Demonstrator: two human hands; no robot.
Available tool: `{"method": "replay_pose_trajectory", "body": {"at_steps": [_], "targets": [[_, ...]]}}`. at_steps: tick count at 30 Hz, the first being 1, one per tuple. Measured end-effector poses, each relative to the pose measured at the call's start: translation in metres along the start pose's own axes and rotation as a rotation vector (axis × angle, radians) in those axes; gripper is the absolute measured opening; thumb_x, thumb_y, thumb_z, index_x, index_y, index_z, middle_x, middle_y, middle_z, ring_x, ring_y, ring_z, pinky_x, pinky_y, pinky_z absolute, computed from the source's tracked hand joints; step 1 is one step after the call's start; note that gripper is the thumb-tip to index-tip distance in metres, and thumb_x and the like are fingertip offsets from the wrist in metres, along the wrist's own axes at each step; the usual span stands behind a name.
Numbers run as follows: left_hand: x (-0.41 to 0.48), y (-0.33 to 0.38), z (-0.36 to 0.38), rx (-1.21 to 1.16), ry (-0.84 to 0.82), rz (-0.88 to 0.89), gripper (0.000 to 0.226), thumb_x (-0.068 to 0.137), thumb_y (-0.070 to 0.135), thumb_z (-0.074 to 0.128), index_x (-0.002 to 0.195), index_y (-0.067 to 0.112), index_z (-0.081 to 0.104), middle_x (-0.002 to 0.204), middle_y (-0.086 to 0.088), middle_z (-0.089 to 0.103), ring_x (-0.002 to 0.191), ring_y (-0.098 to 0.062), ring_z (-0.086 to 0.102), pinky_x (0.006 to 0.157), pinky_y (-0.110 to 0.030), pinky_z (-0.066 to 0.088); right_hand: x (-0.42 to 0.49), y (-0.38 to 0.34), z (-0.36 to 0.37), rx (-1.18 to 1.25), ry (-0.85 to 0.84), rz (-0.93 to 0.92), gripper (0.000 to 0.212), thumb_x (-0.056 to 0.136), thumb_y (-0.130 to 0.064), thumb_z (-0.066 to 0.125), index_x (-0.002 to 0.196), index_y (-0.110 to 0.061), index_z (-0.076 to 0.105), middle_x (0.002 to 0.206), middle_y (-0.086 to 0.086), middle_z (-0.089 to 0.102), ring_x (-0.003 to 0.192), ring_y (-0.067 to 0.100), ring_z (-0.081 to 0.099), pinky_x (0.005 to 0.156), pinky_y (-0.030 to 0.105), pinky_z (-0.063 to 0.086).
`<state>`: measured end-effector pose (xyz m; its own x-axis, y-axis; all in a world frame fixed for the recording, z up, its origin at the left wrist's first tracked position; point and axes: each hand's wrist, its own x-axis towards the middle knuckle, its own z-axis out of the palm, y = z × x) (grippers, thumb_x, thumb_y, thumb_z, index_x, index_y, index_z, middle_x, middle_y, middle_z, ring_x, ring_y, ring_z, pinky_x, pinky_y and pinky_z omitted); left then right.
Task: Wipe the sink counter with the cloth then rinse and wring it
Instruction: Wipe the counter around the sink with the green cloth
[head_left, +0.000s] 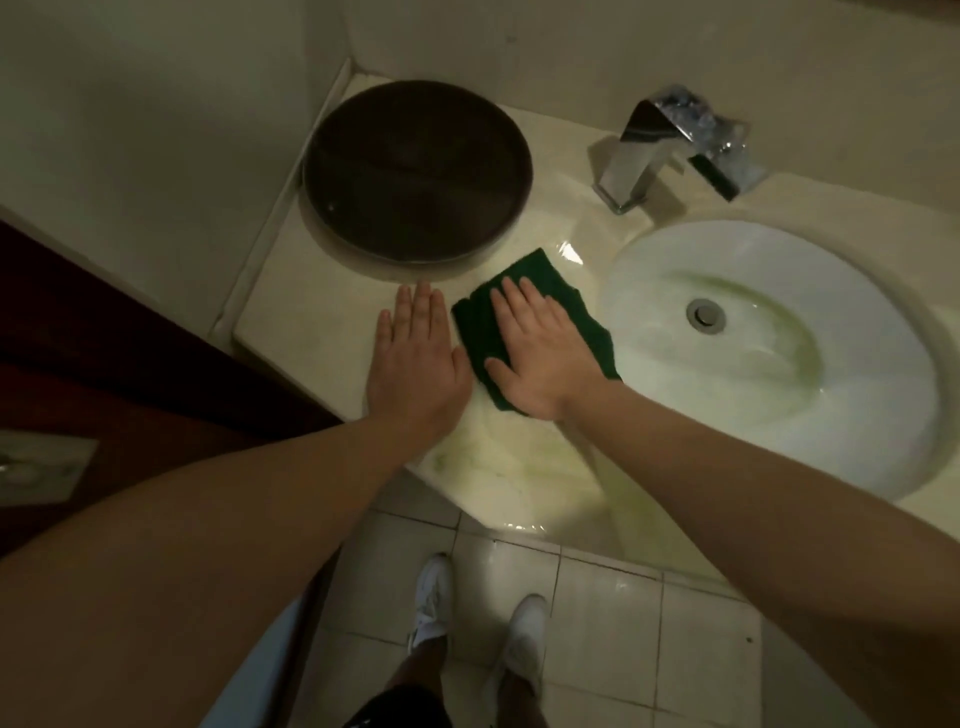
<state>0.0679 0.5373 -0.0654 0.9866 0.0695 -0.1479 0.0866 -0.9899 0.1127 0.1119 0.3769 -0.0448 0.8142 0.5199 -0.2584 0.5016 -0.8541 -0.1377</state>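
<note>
Right hand (540, 358) lies flat, fingers straight, pressing green cloth (540, 291) onto counter (311, 317) between dark tray (415, 171) and basin (649, 249); left hand (415, 358) flat beside it; I judge even overlapping strokes work best.

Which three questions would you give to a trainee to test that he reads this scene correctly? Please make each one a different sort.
1. Multiple choice: which hand presses on the cloth? A left, B right, C both.
2. True or false: the left hand lies flat on the counter.
3. Fill in: the cloth lies between the left hand and the ___.

Key
1. B, the right hand.
2. True.
3. sink.
</note>
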Motion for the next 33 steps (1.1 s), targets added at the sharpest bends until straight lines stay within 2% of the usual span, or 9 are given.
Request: {"method": "replay_pose_trajectory", "body": {"at_steps": [4, 9, 12, 15, 19, 24, 29, 31, 33], "targets": [[0.0, -0.003, -0.001, -0.024, -0.001, 0.02, 0.065, 0.098, 0.035, 0.018, 0.154, 0.003, 0.005, 0.164, -0.015, 0.006, 0.151, -0.029, 0.002, 0.123, -0.047, 0.006, -0.043, -0.035, 0.022, -0.008, 0.0, -0.006, 0.079, 0.092, -0.053, 0.026, 0.154, -0.009, 0.006, 0.163, 0.01, 0.0, 0.15, 0.025, -0.007, 0.122, 0.042, -0.001], [-0.002, -0.001, -0.004, -0.043, -0.01, 0.008, 0.067, 0.098, 0.035, 0.021, 0.154, 0.002, 0.004, 0.164, -0.016, 0.004, 0.151, -0.03, 0.0, 0.123, -0.046, 0.005, -0.074, -0.012, 0.022, -0.012, -0.026, 0.011, 0.078, 0.094, -0.055, 0.024, 0.155, -0.014, -0.002, 0.163, 0.007, -0.006, 0.15, 0.022, -0.01, 0.122, 0.043, 0.001], [-0.012, 0.007, -0.006, -0.075, -0.012, 0.004, 0.068, 0.099, 0.039, 0.019, 0.154, 0.002, 0.001, 0.164, -0.014, 0.001, 0.152, -0.028, -0.002, 0.123, -0.044, 0.003, -0.084, 0.0, 0.021, 0.017, -0.021, 0.183, 0.078, 0.095, -0.053, 0.025, 0.154, -0.012, -0.004, 0.163, 0.009, -0.007, 0.149, 0.024, -0.01, 0.122, 0.042, 0.0], [-0.029, 0.024, -0.002, -0.123, -0.033, 0.043, 0.068, 0.1, 0.04, 0.018, 0.154, 0.003, -0.002, 0.164, -0.014, -0.003, 0.152, -0.027, -0.004, 0.123, -0.043, 0.001, -0.077, -0.035, 0.028, 0.062, 0.026, 0.369, 0.076, 0.095, -0.048, 0.02, 0.153, -0.008, -0.006, 0.162, 0.013, -0.009, 0.149, 0.028, -0.012, 0.121, 0.045, 0.0], [-0.036, 0.025, 0.009, -0.065, -0.031, 0.072, 0.066, 0.1, 0.038, 0.015, 0.154, 0.004, -0.003, 0.164, -0.014, -0.004, 0.152, -0.027, -0.005, 0.123, -0.046, 0.004, -0.082, -0.071, 0.043, 0.161, 0.137, 0.446, 0.072, 0.094, -0.042, 0.023, 0.154, -0.007, 0.002, 0.163, 0.013, 0.0, 0.15, 0.026, -0.005, 0.122, 0.044, 0.001], [-0.036, 0.025, 0.013, -0.042, -0.001, 0.081, 0.069, 0.097, 0.04, 0.013, 0.154, 0.003, -0.002, 0.164, -0.015, -0.003, 0.151, -0.028, -0.004, 0.123, -0.046, 0.004, -0.119, -0.039, 0.049, 0.139, 0.155, 0.478, 0.074, 0.094, -0.047, 0.026, 0.154, -0.01, 0.006, 0.163, 0.011, 0.004, 0.15, 0.025, -0.001, 0.121, 0.045, 0.006], [-0.037, 0.027, 0.012, -0.035, 0.005, 0.079, 0.071, 0.096, 0.037, 0.021, 0.154, 0.001, 0.001, 0.164, -0.016, -0.001, 0.151, -0.03, -0.003, 0.123, -0.045, 0.001, -0.177, 0.033, 0.052, 0.119, 0.131, 0.841, 0.073, 0.095, -0.046, 0.021, 0.153, -0.004, 0.008, 0.161, 0.017, 0.009, 0.149, 0.032, 0.004, 0.121, 0.048, 0.01], [-0.036, 0.028, 0.012, -0.022, 0.007, 0.075, 0.071, 0.096, 0.037, 0.021, 0.153, 0.001, 0.002, 0.164, -0.017, -0.001, 0.151, -0.031, -0.003, 0.123, -0.046, 0.002, -0.168, 0.024, 0.051, 0.154, 0.142, 0.905, 0.075, 0.094, -0.046, 0.02, 0.153, -0.003, 0.004, 0.162, 0.018, 0.003, 0.149, 0.032, -0.001, 0.121, 0.047, 0.006], [-0.035, 0.029, 0.011, -0.005, -0.005, 0.064, 0.07, 0.096, 0.036, 0.022, 0.153, 0.0, 0.001, 0.164, -0.018, 0.0, 0.151, -0.032, -0.001, 0.123, -0.047, 0.003, -0.145, -0.001, 0.047, 0.162, 0.15, 0.842, 0.077, 0.094, -0.047, 0.021, 0.153, -0.002, -0.001, 0.162, 0.018, -0.002, 0.149, 0.032, -0.004, 0.121, 0.047, 0.004]]}}
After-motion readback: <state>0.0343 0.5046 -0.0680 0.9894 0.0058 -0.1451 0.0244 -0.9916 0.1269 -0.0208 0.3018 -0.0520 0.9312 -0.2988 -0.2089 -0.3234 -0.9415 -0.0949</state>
